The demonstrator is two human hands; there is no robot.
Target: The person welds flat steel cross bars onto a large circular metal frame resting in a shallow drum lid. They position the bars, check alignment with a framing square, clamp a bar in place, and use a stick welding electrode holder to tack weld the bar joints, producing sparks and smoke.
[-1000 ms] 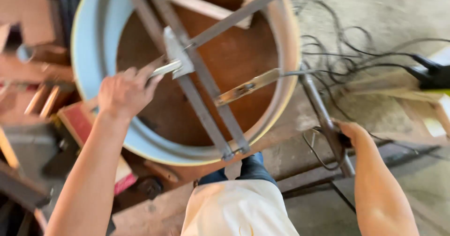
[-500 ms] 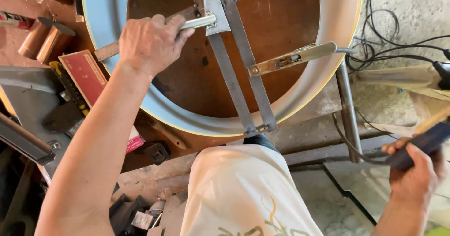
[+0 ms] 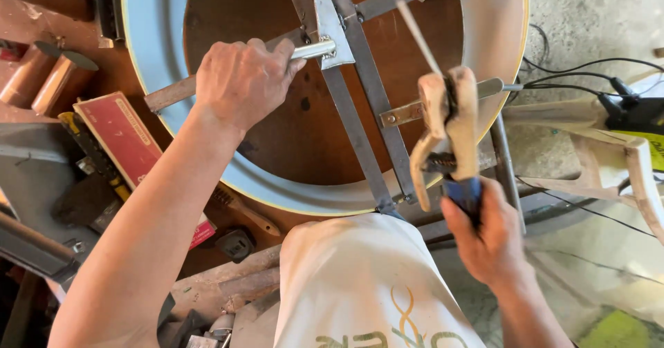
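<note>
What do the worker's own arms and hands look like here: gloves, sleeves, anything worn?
Both are bare. The left hand and right hand wear no gloves, and no rings or watch show. Both forearms are uncovered, with no sleeve in view. The only clothing visible is a white garment with printed markings.

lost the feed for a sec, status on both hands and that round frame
Left hand grips metal bar on round frame. Right hand holds electrode holder above it. Nothing between.

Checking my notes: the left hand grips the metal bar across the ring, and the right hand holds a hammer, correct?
Not quite. In the head view the right hand holds a clamp-style electrode holder with a thin rod, not a hammer. The left hand does grip the metal bar.
</note>
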